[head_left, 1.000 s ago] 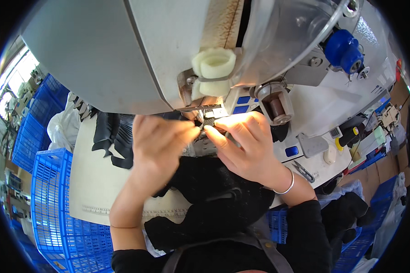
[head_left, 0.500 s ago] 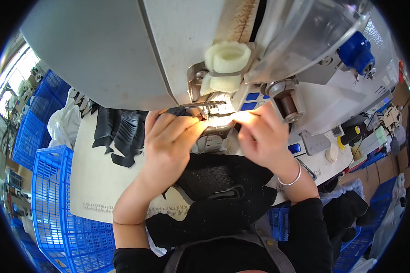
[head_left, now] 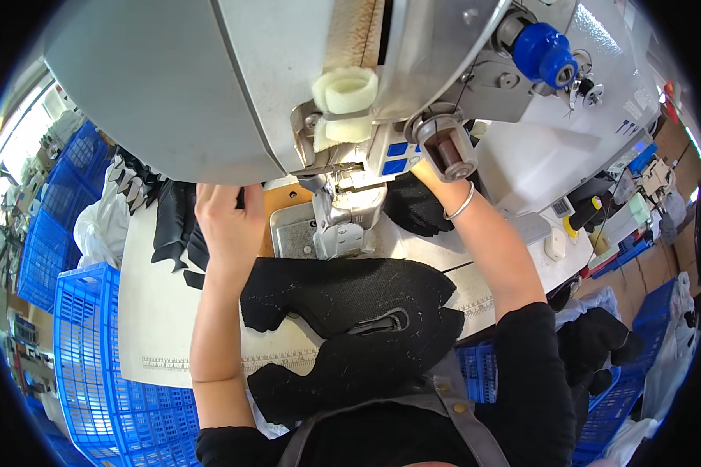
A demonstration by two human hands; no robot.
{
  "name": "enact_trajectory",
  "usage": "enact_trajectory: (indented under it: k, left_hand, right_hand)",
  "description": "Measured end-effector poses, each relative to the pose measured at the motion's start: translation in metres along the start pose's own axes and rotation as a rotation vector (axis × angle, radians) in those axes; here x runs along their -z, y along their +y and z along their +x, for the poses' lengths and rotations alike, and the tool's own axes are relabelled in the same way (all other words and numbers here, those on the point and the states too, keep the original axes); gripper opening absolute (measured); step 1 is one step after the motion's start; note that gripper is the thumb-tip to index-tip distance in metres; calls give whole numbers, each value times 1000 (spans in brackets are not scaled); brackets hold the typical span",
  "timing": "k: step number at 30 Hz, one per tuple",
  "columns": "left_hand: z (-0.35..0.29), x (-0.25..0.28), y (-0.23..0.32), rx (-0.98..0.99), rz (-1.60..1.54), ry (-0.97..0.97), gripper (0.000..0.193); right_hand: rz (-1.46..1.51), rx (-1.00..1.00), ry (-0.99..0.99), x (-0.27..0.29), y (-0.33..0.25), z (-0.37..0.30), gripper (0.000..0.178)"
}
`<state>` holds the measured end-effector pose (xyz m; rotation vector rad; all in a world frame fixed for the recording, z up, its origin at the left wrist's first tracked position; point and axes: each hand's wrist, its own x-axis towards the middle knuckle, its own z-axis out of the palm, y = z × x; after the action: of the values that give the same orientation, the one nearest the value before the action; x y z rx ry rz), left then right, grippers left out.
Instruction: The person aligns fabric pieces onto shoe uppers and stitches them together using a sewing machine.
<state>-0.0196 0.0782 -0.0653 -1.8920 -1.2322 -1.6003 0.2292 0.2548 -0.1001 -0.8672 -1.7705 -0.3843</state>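
Black fabric: a large dark cut piece [head_left: 350, 311] lies in the lower middle of the frame, across the pale table and the person's lap, touched by neither hand.
Left hand: the left hand [head_left: 227, 222] sits left of centre, flat with fingers bent, resting on a small black piece [head_left: 181, 226] at the edge of a stack; whether it pinches the piece or only presses it cannot be told.
Right hand: the right hand [head_left: 432, 175] reaches up behind the machine head just right of centre; the fingers are hidden, so its hold cannot be told. A silver bangle [head_left: 461, 205] circles the wrist, and another black piece [head_left: 414, 206] lies just below it.
Machine: a grey sewing machine [head_left: 210, 86] fills the top of the frame, with its presser foot and needle area [head_left: 339, 206] at centre, a metal plate [head_left: 292, 229] beside it, and a blue knob [head_left: 544, 50] at upper right.
Table: the pale table [head_left: 156, 311] carries a ruler strip along its near edge.
Surroundings: blue plastic crates [head_left: 93, 373] stand at lower left, more at lower right.
Doing it well: judging from the layout, take only one piece off the stack, keep it flat, and keep fingers clear of the needle while bringing it to the foot.
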Motion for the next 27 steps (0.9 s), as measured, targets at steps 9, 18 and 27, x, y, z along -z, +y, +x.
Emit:
enact_trajectory:
  k: [9,18,27]
  left_hand:
    - [0,11,-10,-36,-13,-181,12]
    - [-5,10,-4,-56,-4,-317,11]
    - [-5,10,-11,-23,-45,-349,15]
  right_hand:
    - [-184,-2,251,123,-48,-48,13]
    - [-71,-292,80,91,-2,25,22]
    - [-39,-222,92,64,7,61,20]
